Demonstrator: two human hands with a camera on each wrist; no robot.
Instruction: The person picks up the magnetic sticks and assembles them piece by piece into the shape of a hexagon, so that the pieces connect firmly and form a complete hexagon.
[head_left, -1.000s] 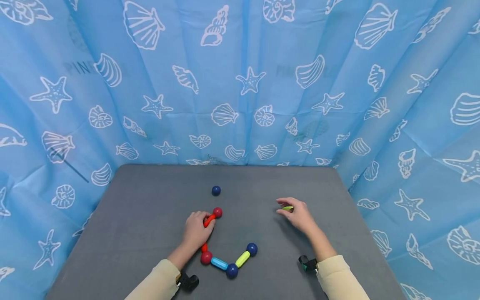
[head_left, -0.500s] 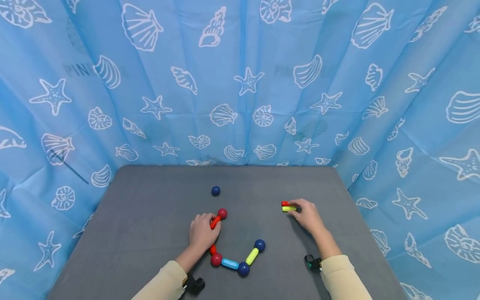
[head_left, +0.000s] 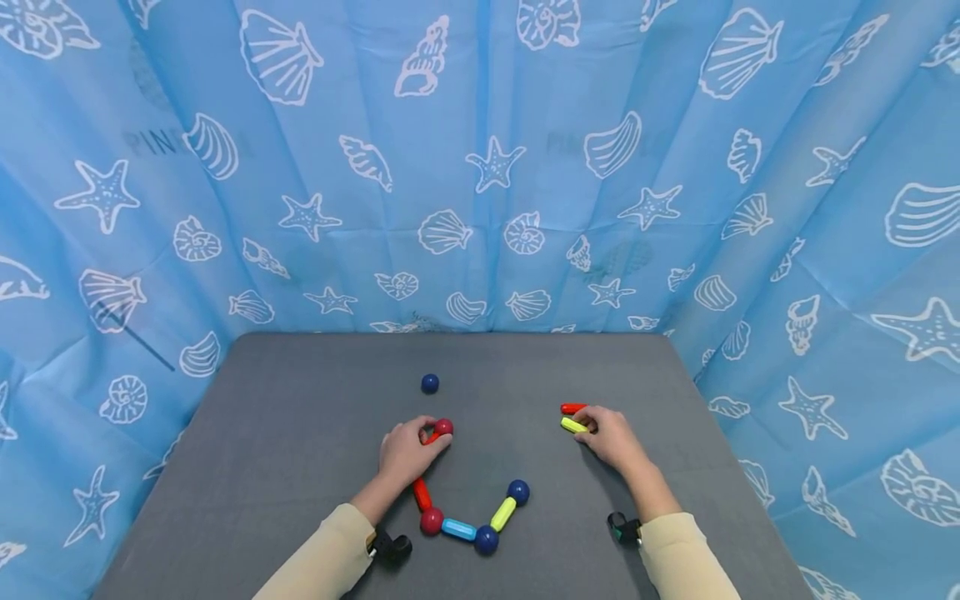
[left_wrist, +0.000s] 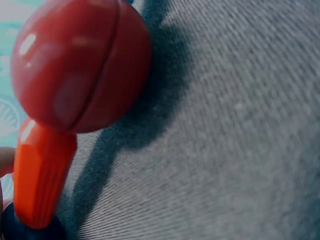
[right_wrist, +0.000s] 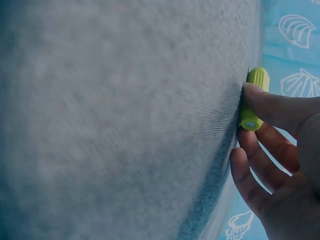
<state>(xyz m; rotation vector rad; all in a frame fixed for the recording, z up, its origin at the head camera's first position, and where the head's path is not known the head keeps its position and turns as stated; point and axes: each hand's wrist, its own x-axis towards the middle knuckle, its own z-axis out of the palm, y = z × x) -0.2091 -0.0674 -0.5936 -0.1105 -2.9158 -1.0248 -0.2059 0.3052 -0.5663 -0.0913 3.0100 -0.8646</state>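
Observation:
My left hand grips the upper red rod of a toy chain, thumb and fingers close to the far red ball. Below the hand, another red rod joins the near red ball. From there a light blue rod, a blue ball, a yellow-green rod and a second blue ball follow. A dark ball shows by the fingers in the left wrist view. My right hand pinches a loose yellow-green rod. Just beyond lies a red rod, partly hidden by the fingers.
A single blue ball lies toward the back of the grey table. Behind and beside the table hangs a blue curtain printed with shells and starfish.
The chain has shifted right with my left hand, whose fingers have slid toward the far red ball. In my right hand, the yellow-green rod has come away from beside the red rod.

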